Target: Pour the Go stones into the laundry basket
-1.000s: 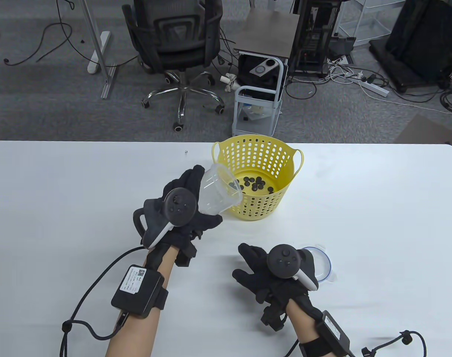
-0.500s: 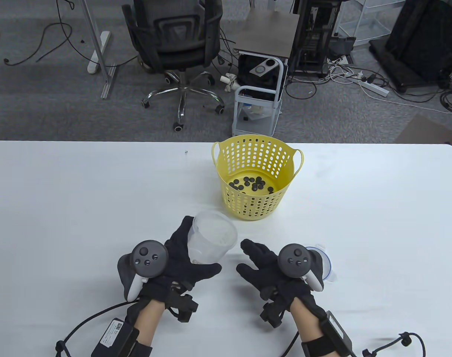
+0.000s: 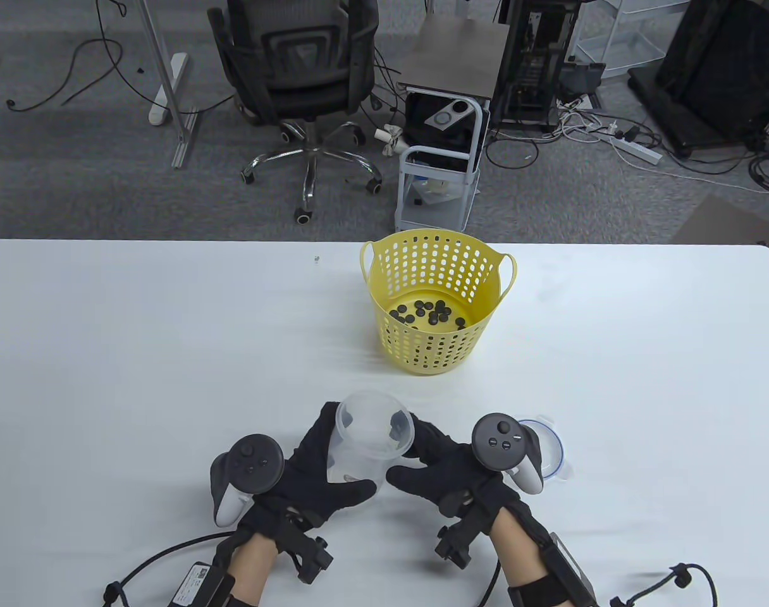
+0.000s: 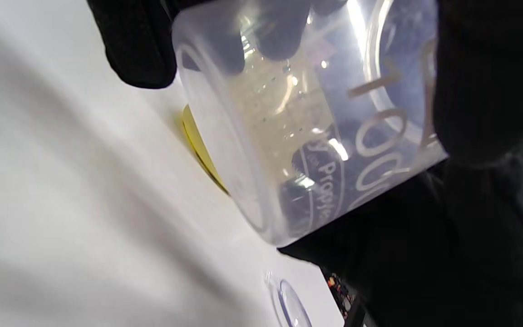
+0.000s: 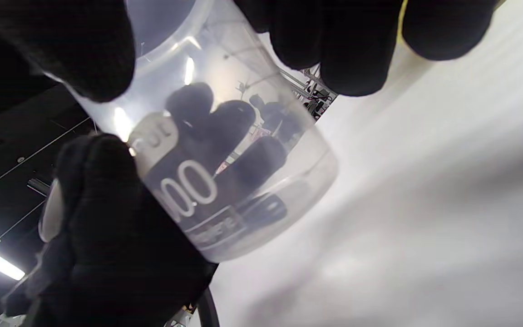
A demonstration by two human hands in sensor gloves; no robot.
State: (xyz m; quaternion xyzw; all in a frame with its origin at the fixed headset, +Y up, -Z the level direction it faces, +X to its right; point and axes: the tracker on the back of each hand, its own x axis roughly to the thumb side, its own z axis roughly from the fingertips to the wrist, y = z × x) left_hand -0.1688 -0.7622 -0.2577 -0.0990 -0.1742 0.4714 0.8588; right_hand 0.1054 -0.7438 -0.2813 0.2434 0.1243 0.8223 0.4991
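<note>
A yellow perforated laundry basket [image 3: 435, 344] stands at the back middle of the table, with several black Go stones [image 3: 430, 312] on its bottom. A clear plastic cup [image 3: 369, 436] is upright near the table's front centre, and I see no stones in it. My left hand [image 3: 343, 452] grips the cup from the left. My right hand [image 3: 406, 450] holds its right side, with fingers on the rim and wall. The cup fills the left wrist view [image 4: 298, 118] and the right wrist view [image 5: 225, 172], with gloved fingers [image 5: 347, 41] wrapped around it.
A clear round lid with a blue rim [image 3: 552, 452] lies on the table just right of my right hand. The white table's [image 3: 138, 354] back edge is behind the basket. An office chair [image 3: 302, 76] and a cart [image 3: 441, 158] stand on the floor beyond.
My left hand drew the cup back from the basket's rim to the table's front and turned it upright. My right hand moved left and took hold of the cup.
</note>
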